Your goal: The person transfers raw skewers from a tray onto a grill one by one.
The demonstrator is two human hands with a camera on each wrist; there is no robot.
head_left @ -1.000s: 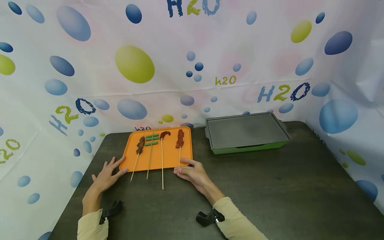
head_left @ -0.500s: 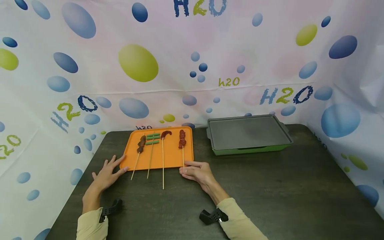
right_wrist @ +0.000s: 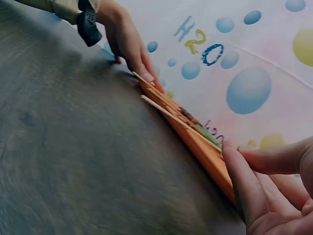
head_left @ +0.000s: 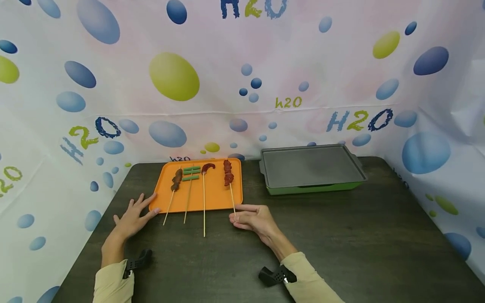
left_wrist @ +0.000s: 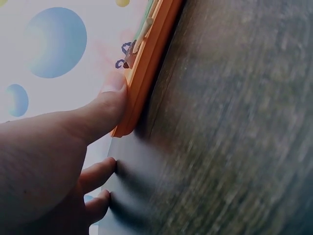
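On the orange tray (head_left: 217, 194) lie several wooden skewers. My right hand (head_left: 257, 223) pinches the bare lower end of the rightmost one, a red meat skewer (head_left: 228, 174), at the tray's front edge; its meat is still over the tray. To its left are a skewer with a curled dark-red piece (head_left: 207, 168), one with green sticks (head_left: 190, 171) and one with brown chunks (head_left: 176, 181). My left hand (head_left: 130, 223), fingers spread, touches the tray's front-left corner. Its thumb (left_wrist: 110, 95) rests against the rim in the left wrist view.
A green rectangular pan with a flat grey top (head_left: 312, 166) stands right of the tray, near the back of the dark wooden table (head_left: 341, 240). A white patterned sheet (head_left: 212, 84) hangs behind and beside the table.
My right hand has shifted slightly right, drawing the lower end of the red meat skewer with it, so the stick now slants. My left hand stays at the tray corner.
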